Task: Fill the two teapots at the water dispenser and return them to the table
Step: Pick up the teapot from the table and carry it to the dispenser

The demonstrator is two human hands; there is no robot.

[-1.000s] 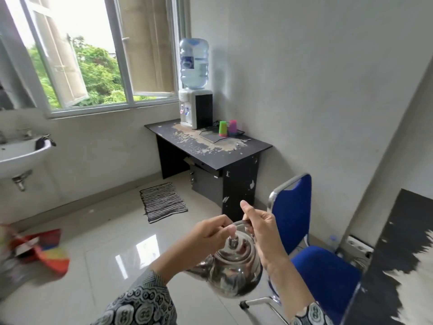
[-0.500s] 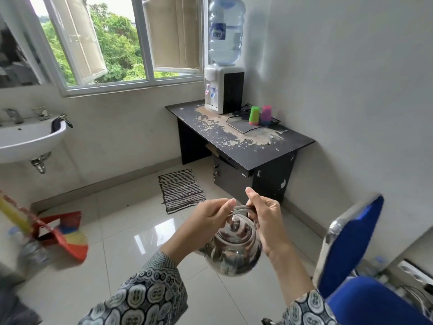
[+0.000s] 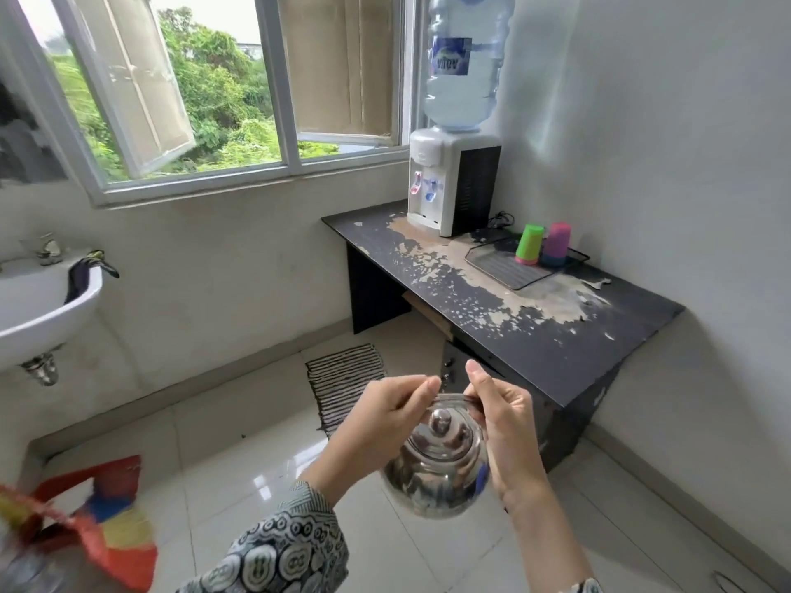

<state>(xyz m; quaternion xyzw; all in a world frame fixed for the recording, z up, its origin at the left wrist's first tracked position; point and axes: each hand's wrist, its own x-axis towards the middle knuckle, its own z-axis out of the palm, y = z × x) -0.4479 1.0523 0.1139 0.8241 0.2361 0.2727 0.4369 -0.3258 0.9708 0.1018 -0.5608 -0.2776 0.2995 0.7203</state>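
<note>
Both hands pinch the thin handle arched over a steel teapot (image 3: 436, 464), which hangs just below the fingers, lid on, above the floor. The left hand (image 3: 391, 410) grips the handle's left end, the right hand (image 3: 503, 415) its right. The dispenser (image 3: 453, 181) stands on the desk (image 3: 556, 336) ahead.

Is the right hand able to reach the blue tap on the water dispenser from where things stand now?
Probably not yet. The right hand and the left hand both hold the teapot by its handle, well short of the water dispenser at the desk's far end. The floor between looks free.
</note>
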